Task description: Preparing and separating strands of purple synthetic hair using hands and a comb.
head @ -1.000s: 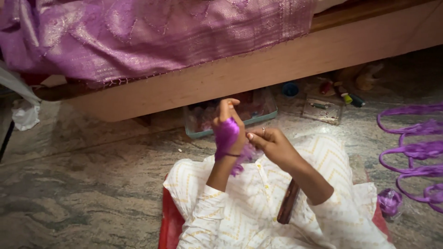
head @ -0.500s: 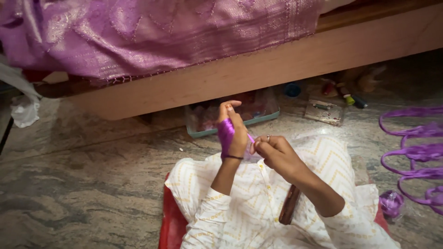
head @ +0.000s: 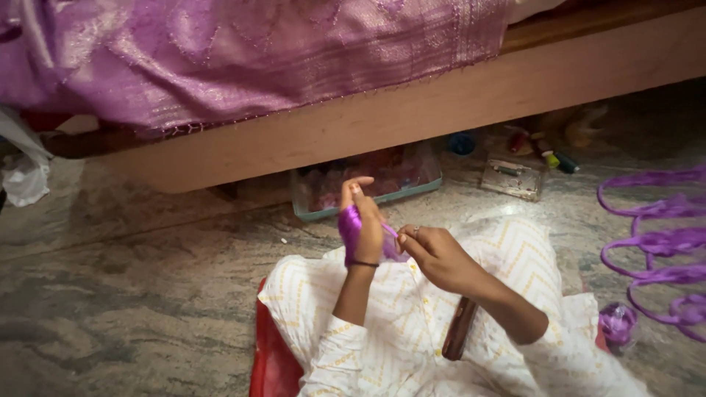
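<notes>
My left hand [head: 362, 220] is raised upright over my lap with purple thread [head: 348, 226] wound round its palm and fingers. My right hand [head: 434, 254] sits close beside it on the right, fingers pinched on the thread's end near the left palm. Both forearms come out of white sleeves with a yellow zigzag pattern. A dark brown stick [head: 460, 328] lies on my lap under the right forearm.
A wooden bed frame [head: 441, 103] with a purple cloth [head: 243, 59] draped over it runs across the top. A clear plastic box [head: 368, 184], a small case [head: 512, 176] and small items lie under it. Purple looped strands [head: 654, 250] lie on the stone floor at right, a red mat [head: 272, 360] under me.
My hands have drifted slightly right and down in view. The right hand has stayed close against the left palm, working the thread.
</notes>
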